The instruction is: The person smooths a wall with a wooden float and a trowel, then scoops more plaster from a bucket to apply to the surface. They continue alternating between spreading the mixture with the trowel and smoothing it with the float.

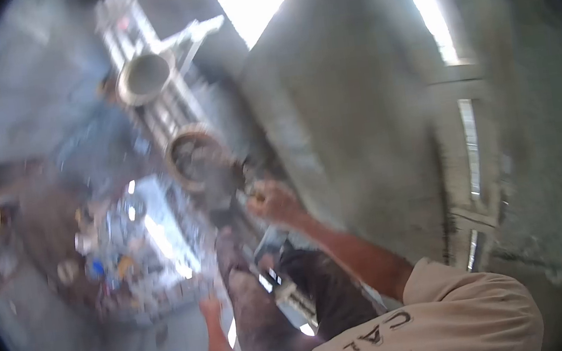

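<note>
My right hand (274,203) is closed, with the arm reaching forward, around what looks like the handle of a dark trowel (227,182). Motion blur smears the tool's outline. Just beyond it sits a round tan basin (175,171), with greyish material (193,155) inside. Lower down and further left, my left hand (209,302) hangs beside my leg. Its fingers are too blurred to make out, and no object shows clearly in it.
A second round basin (146,78) stands farther along a narrow platform of pale planks or poles (161,113). Below on the left lies a cluttered floor area (139,249). A grey wall (358,117) rises on the right, with narrow bright openings (471,145). My legs (256,312) are beneath me.
</note>
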The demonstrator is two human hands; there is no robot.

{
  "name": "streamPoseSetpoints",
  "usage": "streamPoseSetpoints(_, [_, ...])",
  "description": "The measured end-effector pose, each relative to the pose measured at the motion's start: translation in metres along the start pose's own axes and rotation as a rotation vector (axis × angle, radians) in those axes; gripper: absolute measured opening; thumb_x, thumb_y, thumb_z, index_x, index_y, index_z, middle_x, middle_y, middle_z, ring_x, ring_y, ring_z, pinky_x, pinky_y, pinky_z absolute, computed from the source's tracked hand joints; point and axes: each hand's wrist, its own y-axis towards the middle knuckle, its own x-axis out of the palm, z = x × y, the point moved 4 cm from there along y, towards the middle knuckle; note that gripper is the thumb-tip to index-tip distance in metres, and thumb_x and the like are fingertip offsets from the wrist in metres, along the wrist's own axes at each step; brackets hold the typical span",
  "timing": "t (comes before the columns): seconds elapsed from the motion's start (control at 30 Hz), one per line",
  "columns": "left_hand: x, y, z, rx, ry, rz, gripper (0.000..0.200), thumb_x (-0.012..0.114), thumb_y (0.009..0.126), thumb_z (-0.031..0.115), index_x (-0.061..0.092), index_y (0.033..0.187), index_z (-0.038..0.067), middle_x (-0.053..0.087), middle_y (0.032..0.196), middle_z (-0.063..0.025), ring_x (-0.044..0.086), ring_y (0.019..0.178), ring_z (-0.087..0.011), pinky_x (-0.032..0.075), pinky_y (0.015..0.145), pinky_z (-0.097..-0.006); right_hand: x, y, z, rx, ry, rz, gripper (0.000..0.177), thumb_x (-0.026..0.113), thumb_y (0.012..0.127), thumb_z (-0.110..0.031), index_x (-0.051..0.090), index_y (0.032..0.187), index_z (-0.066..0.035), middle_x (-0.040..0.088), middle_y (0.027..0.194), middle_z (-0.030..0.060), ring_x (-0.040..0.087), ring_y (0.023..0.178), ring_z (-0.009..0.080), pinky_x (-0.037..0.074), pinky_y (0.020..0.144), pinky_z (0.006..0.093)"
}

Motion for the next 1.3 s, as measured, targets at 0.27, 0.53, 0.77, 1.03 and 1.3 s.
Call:
streamPoseSetpoints(0.27, [0.019,-0.178,-0.010,-0.272,-0.287,-0.139,0.051,0.065,0.092,0.047,0.074,0.097,-0.004,0.074,0.094,-0.0264,0.073,0.089,-0.0387,0.054,0.073,-0.0520,-0.252,-0.125,0.008,0.816,0.154,-0.152,0.045,0.066,0.083,-0.043,0.071,0.102,-0.003,0.072,0.093,0.0269,0.070,0.091,0.0455,0.056,0.084,0.0524])
streamPoseSetpoints(0.53, [-0.083,-0.094,0.057,-0.162,-0.501,0.116,0.044,0.069,0.082,0.027,0.074,0.114,-0.003,0.076,0.094,-0.0225,0.074,0.086,-0.0342,0.057,0.080,-0.0472,-0.455,-0.137,-0.008,0.742,-0.049,0.086,0.043,0.071,0.090,-0.036,0.067,0.112,0.000,0.071,0.092,0.0255,0.070,0.093,0.0458,0.055,0.083,0.0535])
streamPoseSetpoints(0.77, [-0.279,-0.072,0.218,0.131,-1.139,0.116,0.029,0.064,0.103,0.024,0.061,0.122,0.002,0.072,0.094,-0.0105,0.073,0.075,-0.0178,0.051,0.052,-0.0268,-0.515,-0.048,-0.066,0.235,-0.177,0.261,0.037,0.070,0.093,-0.031,0.066,0.116,-0.002,0.068,0.078,0.0231,0.070,0.077,0.0426,0.055,0.069,0.0510])
streamPoseSetpoints(1.03, [-0.363,-0.106,0.228,0.076,-1.147,0.165,0.033,0.062,0.104,0.030,0.062,0.120,0.000,0.074,0.103,-0.0132,0.074,0.084,-0.0196,0.051,0.060,-0.0256,-0.577,0.067,-0.129,0.227,0.528,-0.071,0.036,0.067,0.097,-0.035,0.073,0.110,-0.002,0.072,0.079,0.0060,0.067,0.070,0.0169,0.055,0.066,0.0362])
streamPoseSetpoints(1.3, [-0.240,-0.192,0.033,-0.527,-1.042,0.112,0.010,0.065,0.096,0.015,0.069,0.096,0.007,0.061,0.070,-0.0089,0.064,0.055,-0.0255,0.043,0.040,-0.0402,-0.683,-0.051,0.020,0.837,0.590,0.691,0.032,0.063,0.098,-0.032,0.073,0.111,-0.003,0.067,0.084,0.0046,0.065,0.073,0.0129,0.052,0.064,0.0333])
